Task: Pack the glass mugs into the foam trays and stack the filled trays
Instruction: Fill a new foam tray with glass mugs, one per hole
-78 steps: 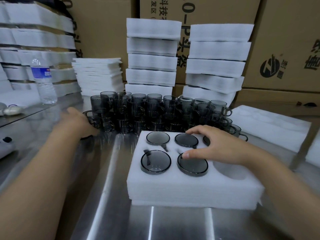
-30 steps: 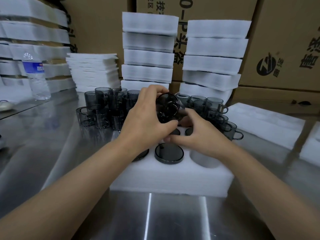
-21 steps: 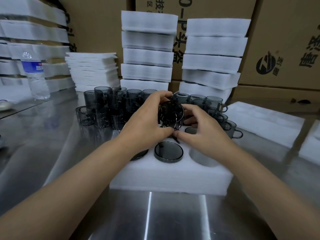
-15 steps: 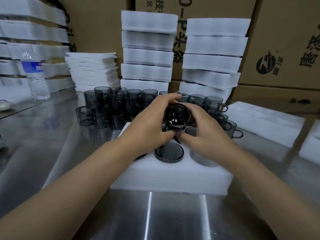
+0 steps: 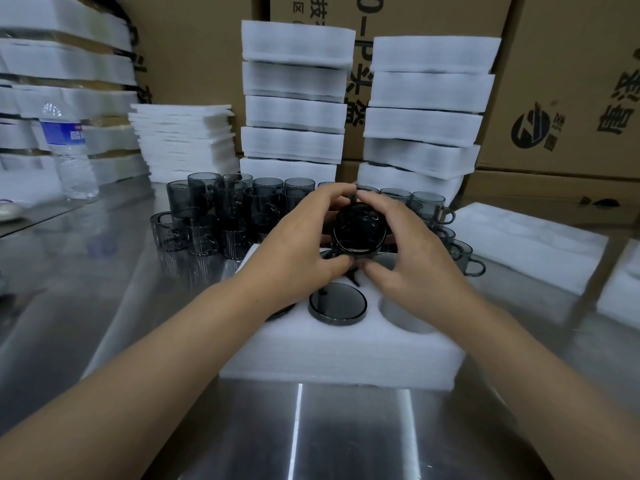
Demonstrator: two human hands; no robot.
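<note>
Gripping glass mug [image 5: 358,233] in left hand [image 5: 298,251] and right hand [image 5: 412,265], fingers [image 5: 332,195] curled; carton [image 5: 415,15] "0-P".

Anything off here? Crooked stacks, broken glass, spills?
Only the right-hand stack of foam trays: its layers sit skewed, with the lower ones tilted and jutting sideways. No broken glass or spill is visible.

The foam tray [image 5: 339,355] lies centred near the table's [image 5: 104,289] front edge. A seated mug [image 5: 337,303] fills its front middle pocket, with an empty pocket [image 5: 405,317] just right. The left hand [image 5: 298,247] and right hand [image 5: 412,258] hold a raised mug [image 5: 358,232] above the tray. Loose mugs [image 5: 221,216] stand behind, foam stacks [image 5: 294,112] behind them, a bottle [image 5: 69,154] far left.
</note>
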